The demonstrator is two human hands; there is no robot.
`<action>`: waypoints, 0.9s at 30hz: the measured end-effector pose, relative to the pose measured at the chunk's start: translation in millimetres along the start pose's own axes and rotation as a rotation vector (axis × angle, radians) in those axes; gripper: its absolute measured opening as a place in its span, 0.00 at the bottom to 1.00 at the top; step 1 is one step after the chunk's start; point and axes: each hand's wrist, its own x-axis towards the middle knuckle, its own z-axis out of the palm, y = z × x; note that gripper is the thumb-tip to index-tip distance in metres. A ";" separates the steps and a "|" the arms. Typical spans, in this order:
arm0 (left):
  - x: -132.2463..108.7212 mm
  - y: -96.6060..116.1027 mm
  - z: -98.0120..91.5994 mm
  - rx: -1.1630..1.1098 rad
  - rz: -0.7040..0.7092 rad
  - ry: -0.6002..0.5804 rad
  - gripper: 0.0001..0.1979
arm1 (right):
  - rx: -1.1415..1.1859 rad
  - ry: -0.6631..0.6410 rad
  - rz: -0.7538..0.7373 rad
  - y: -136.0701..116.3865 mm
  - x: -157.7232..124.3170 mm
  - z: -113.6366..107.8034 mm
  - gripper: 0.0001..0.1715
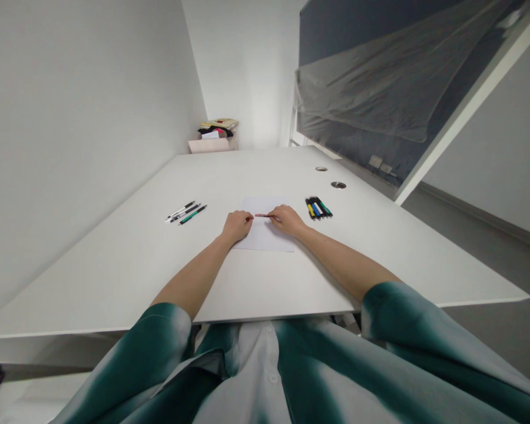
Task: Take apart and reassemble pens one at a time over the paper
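A white sheet of paper (265, 238) lies on the table in front of me, under both hands. My right hand (288, 220) is closed on a thin red pen (262, 215), which points left above the upper part of the sheet. On the sheet's left side, my left hand (237, 227) has its fingers curled together near the pen's left end. A small reddish spot shows at its fingertips; what they hold, if anything, is too small to make out. A narrow gap separates the pen from the left hand.
Left on the white table (159, 277) lie several pens (186, 212), one green. Right of my hand is a row of several coloured pens (318, 208). Two round metal grommets (338, 185) sit farther back. A pink box (209, 145) with folded items stands at the far end.
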 end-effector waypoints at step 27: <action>-2.2 2.6 -1.5 -0.400 -0.078 0.090 0.08 | -0.015 -0.026 -0.003 -2.7 -1.8 -4.0 0.17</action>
